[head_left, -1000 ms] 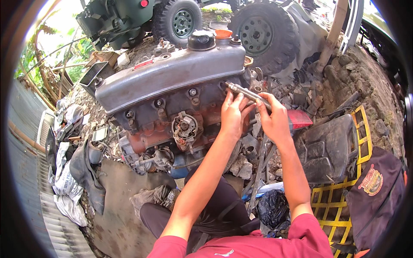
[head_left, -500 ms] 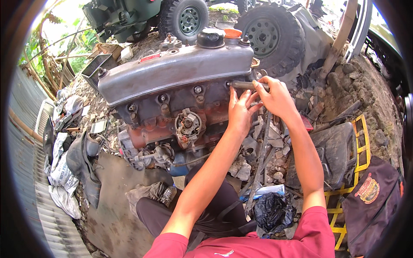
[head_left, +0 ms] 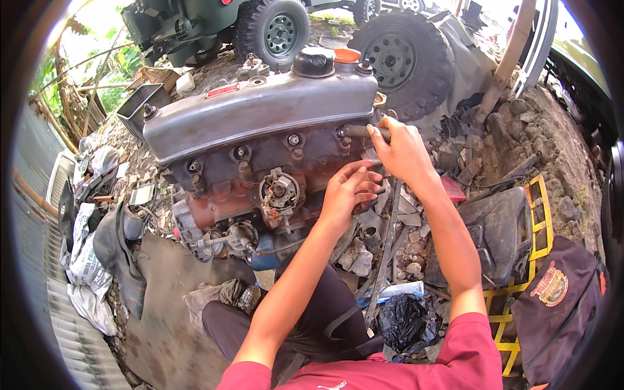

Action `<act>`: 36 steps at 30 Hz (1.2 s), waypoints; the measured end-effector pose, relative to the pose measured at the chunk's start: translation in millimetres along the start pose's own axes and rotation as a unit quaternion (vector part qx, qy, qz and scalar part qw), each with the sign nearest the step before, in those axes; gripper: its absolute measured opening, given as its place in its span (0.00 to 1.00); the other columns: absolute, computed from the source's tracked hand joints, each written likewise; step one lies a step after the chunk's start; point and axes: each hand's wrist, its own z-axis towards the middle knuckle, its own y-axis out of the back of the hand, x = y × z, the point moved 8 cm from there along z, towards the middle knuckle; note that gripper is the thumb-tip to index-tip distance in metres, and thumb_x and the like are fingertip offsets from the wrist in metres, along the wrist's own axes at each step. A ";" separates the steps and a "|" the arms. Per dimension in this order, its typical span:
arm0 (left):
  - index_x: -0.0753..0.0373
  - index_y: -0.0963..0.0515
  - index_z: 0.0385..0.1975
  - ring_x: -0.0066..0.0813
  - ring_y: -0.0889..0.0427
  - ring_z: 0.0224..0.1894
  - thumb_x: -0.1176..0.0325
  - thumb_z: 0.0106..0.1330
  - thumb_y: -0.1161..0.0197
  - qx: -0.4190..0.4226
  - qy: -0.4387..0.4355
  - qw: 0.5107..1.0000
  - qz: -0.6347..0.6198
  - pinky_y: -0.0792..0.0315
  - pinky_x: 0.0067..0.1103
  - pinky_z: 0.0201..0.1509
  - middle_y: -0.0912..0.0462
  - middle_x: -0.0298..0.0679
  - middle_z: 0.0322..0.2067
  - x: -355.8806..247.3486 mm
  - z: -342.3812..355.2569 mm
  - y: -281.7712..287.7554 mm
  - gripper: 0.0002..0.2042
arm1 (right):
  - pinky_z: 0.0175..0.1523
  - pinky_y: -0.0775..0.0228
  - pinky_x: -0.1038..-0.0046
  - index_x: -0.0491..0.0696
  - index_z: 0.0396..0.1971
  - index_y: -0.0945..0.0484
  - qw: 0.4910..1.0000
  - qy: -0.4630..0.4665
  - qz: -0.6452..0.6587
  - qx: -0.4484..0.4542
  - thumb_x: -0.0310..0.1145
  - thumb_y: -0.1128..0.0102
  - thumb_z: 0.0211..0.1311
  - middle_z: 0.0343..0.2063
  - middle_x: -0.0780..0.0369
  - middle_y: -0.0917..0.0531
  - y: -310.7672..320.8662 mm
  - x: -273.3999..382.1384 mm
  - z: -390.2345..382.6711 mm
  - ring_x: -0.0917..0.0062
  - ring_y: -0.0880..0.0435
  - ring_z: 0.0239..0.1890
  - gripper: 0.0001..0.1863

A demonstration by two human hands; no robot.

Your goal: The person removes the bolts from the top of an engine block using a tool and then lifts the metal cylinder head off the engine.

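Observation:
A dusty engine block with a long grey valve cover (head_left: 253, 107) stands before me. My right hand (head_left: 400, 149) grips a cylindrical metal tool (head_left: 357, 130), held level with its left end at the rightmost spark plug position. My left hand (head_left: 351, 192) hangs just below the tool, fingers apart and loosely curled, holding nothing that I can see. Spark plugs (head_left: 294, 140) show along the block to the left, above an exposed distributor (head_left: 278, 194). What lies behind my hands is partly hidden.
A green vehicle (head_left: 162, 26) and a large loose wheel (head_left: 403, 58) stand behind the engine. Rubble surrounds it. At right lie a black plastic panel (head_left: 500, 227), a yellow grid (head_left: 543, 208) and a dark jacket (head_left: 562, 312); a corrugated sheet (head_left: 78, 338) runs along the left.
My left hand has let go of the tool and moved down. The tool has swung from slanted to nearly level against the engine, with my right hand raised along with it.

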 end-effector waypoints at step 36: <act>0.65 0.28 0.49 0.26 0.18 0.30 0.54 0.80 0.48 -0.077 -0.104 0.984 0.125 0.23 0.23 0.36 0.21 0.36 0.32 21.5 -18.2 50.2 0.17 | 0.43 0.21 0.59 0.42 0.36 0.19 0.973 0.184 0.046 -0.135 0.30 0.39 0.68 0.35 0.55 0.18 -68.6 -12.3 3.7 0.56 0.15 0.37 0.06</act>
